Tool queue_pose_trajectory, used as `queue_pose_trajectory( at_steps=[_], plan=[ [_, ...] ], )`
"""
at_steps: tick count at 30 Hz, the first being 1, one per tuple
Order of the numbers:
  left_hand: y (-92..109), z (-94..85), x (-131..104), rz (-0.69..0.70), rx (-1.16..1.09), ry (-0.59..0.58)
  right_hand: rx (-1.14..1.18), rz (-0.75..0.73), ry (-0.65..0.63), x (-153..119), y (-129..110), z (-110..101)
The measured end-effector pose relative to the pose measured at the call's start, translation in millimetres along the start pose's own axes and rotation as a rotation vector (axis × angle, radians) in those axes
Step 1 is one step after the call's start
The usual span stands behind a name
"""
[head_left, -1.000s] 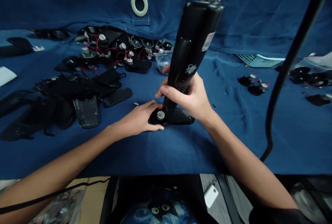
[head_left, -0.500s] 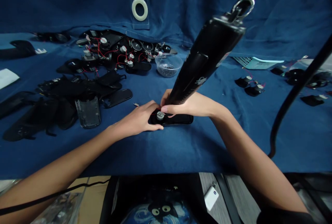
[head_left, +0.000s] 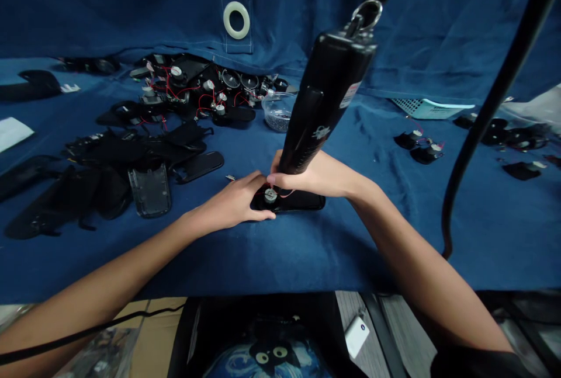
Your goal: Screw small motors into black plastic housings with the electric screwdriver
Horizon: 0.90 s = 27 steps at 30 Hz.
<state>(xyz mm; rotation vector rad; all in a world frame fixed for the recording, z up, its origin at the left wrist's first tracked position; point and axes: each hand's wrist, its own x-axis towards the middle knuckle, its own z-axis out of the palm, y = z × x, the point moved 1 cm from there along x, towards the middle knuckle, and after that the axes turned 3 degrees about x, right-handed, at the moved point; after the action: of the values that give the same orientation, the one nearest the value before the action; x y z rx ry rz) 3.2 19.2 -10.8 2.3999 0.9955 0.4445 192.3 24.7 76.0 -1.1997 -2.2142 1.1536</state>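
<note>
A black electric screwdriver (head_left: 326,100) is gripped low on its body by my right hand (head_left: 313,174), its top leaning away to the right. Its tip is hidden behind my fingers. Beneath it lies a long black plastic housing (head_left: 302,201) with a small round silver motor (head_left: 270,195) and red wire at its left end. My left hand (head_left: 241,200) holds that left end between thumb and fingers, pressing it to the blue cloth. A small metal-ended part (head_left: 230,177) lies just beyond my left fingers.
Behind the screwdriver stands a clear tub of small screws (head_left: 277,112). Black shells (head_left: 149,191) and wired motor assemblies (head_left: 193,89) are piled on the left. Toward the right are a teal basket (head_left: 433,109), wired black parts (head_left: 425,150) and a hanging black cable (head_left: 477,127).
The screwdriver's top has swung left and become more upright, and its cable has shifted left. My right hand has moved slightly left; my left hand keeps its hold on the housing.
</note>
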Motion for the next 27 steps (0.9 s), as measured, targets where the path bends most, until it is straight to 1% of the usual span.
queue_pose_trajectory(
  at_steps=[2, 7, 9, 14, 20, 24, 27],
  plan=[
    [0.2, 0.3, 0.0, 0.005, -0.006, 0.008, 0.022, 0.000, -0.004, -0.2, 1.1, 0.0],
    [1.5, 0.0, 0.0, 0.027, -0.019, 0.015, 0.182, 0.023, 0.003, -3.2, 8.0, -1.1],
    [2.1, -0.4, -0.1, 0.024, -0.020, 0.012, 0.203, 0.016, -0.014, -4.3, 8.6, -1.8],
    [1.8, -0.3, -0.3, 0.006, -0.023, -0.002, 0.075, -0.021, -0.031, -3.6, 2.6, -1.4],
    [1.0, 1.7, 0.2, -0.003, -0.005, -0.010, -0.045, -0.007, -0.013, 1.0, -4.2, 1.5],
    [0.9, 1.7, 0.2, -0.005, 0.003, -0.017, -0.047, -0.022, -0.035, 2.2, -6.3, 1.5],
    [0.3, 1.6, 0.0, 0.012, -0.009, 0.001, 0.032, 0.012, -0.027, 1.2, -4.8, 0.4]
  ],
)
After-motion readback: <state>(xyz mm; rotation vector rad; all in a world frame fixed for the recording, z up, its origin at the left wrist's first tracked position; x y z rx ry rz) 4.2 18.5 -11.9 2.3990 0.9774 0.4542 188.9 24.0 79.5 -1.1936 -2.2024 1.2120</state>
